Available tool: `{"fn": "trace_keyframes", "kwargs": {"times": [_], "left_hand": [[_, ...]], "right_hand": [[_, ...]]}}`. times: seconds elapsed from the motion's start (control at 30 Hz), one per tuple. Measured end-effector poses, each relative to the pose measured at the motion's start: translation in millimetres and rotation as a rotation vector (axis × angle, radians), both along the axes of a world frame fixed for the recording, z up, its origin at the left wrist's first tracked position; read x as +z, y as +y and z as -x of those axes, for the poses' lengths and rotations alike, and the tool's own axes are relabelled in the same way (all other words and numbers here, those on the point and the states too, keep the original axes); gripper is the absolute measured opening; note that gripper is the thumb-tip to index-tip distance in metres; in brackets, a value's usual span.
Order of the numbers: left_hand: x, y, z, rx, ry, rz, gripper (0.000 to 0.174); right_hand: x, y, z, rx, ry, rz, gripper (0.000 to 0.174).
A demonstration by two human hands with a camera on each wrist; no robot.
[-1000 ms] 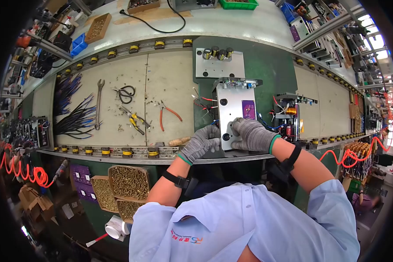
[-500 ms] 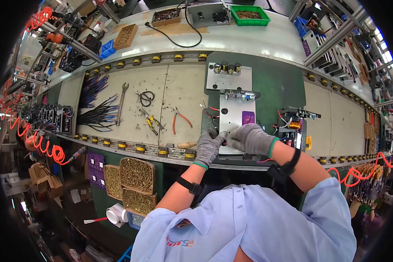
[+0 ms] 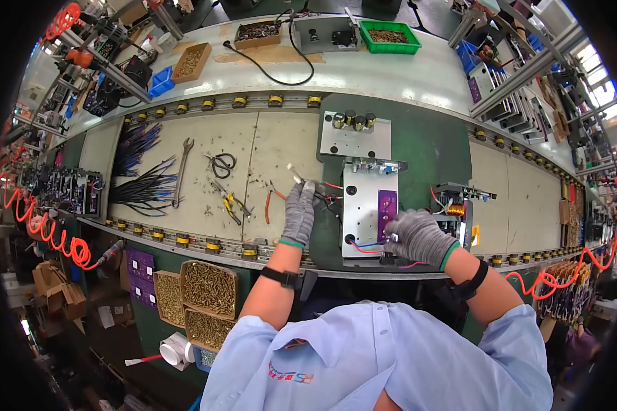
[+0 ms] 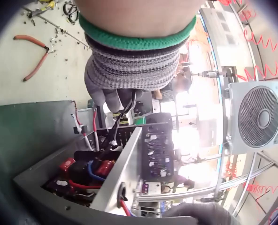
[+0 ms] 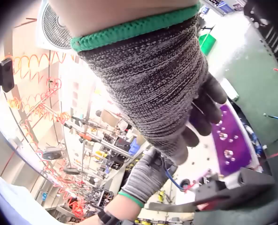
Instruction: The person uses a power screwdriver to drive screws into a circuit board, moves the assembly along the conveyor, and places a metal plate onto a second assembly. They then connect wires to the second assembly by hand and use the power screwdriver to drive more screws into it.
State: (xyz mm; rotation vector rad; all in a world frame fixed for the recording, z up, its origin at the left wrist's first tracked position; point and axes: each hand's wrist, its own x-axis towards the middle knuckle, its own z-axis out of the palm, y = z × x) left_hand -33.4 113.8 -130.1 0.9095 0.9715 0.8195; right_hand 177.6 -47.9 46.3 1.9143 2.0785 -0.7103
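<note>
The left hand (image 3: 300, 214) pinches dark wires (image 4: 122, 115); whether the right hand (image 3: 421, 236) grasps the blue lead (image 3: 367, 244) beside its fingertips, I cannot tell. The silver plate (image 3: 363, 209) reaches the near edge of the green board (image 3: 432, 147). Work looks partway along: leads already emerge from the plate's near hole, while those at its left remain loose. The left wrist view shows red components (image 4: 104, 167) inside the casing, hidden from the head view.
</note>
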Motion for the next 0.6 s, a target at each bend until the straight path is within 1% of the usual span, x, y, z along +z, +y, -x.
{"fn": "trace_keyframes", "kwargs": {"times": [0.03, 0.07, 0.1, 0.13, 0.17, 0.23, 0.27, 0.3, 0.33, 0.37, 0.4, 0.43, 0.47, 0.5, 0.57, 0.6], "left_hand": [[13.7, -5.6, 2.6, 0.001, -0.003, 0.003, 0.026], [40.0, -13.0, 3.3, -0.071, -0.12, -0.009, 0.027], [54.8, -16.6, 4.0, -0.145, -0.237, -0.024, 0.028], [49.3, -15.2, 5.1, -0.213, -0.301, -0.017, 0.028], [49.5, -13.8, 5.5, -0.216, -0.306, -0.017, 0.028], [55.2, -12.8, 6.2, -0.405, -0.308, -0.007, 0.025], [77.7, -16.9, 0.8, -0.292, -0.288, 0.04, 0.022], [70.1, -13.2, 2.0, -0.295, -0.294, 0.039, 0.022], [56.6, -10.2, 4.1, -0.357, -0.244, -0.01, 0.023], [53.4, -9.6, 6.0, -0.416, -0.193, -0.056, 0.023], [50.9, -12.5, 6.4, -0.415, -0.198, -0.052, 0.023], [55.7, -15.6, 3.7, -0.419, 0.003, -0.291, 0.023], [59.5, -18.0, 0.8, -0.418, 0.204, -0.529, 0.024], [56.6, -18.1, -3.1, -0.423, 0.196, -0.533, 0.024], [51.4, -14.4, -11.5, -0.369, 0.085, -0.305, 0.02], [48.4, -14.4, -13.0, -0.376, 0.078, -0.308, 0.02]], "right_hand": [[2.6, 4.5, 0.4, 0.01, 0.001, -0.163, 0.032], [19.7, 23.8, 8.4, -0.018, 0.058, -0.122, 0.031], [21.2, 40.6, 13.6, -0.033, 0.146, -0.198, 0.027], [12.6, 55.4, 18.3, -0.075, 0.245, -0.292, 0.024], [3.5, 74.2, 21.6, -0.077, 0.239, -0.293, 0.024], [-8.3, 106.2, 31.2, -0.163, 0.353, -0.398, 0.028], [1.0, 112.6, 41.3, -0.163, 0.347, -0.399, 0.028], [14.7, 117.5, 50.1, -0.197, 0.241, -0.403, 0.03], [27.7, 120.8, 58.3, -0.229, 0.135, -0.403, 0.032], [37.0, 123.3, 65.3, -0.228, 0.13, -0.397, 0.032], [45.5, 125.6, 71.5, -0.258, 0.052, -0.256, 0.035], [50.1, 127.6, 74.6, -0.29, -0.026, -0.12, 0.039], [44.0, 128.4, 74.0, -0.343, -0.024, -0.113, 0.039], [36.0, 127.9, 69.6, -0.35, -0.031, -0.116, 0.039], [25.7, 127.5, 58.8, -0.275, 0.035, -0.181, 0.041], [21.6, 125.1, 56.8, -0.293, 0.005, -0.154, 0.039]]}}
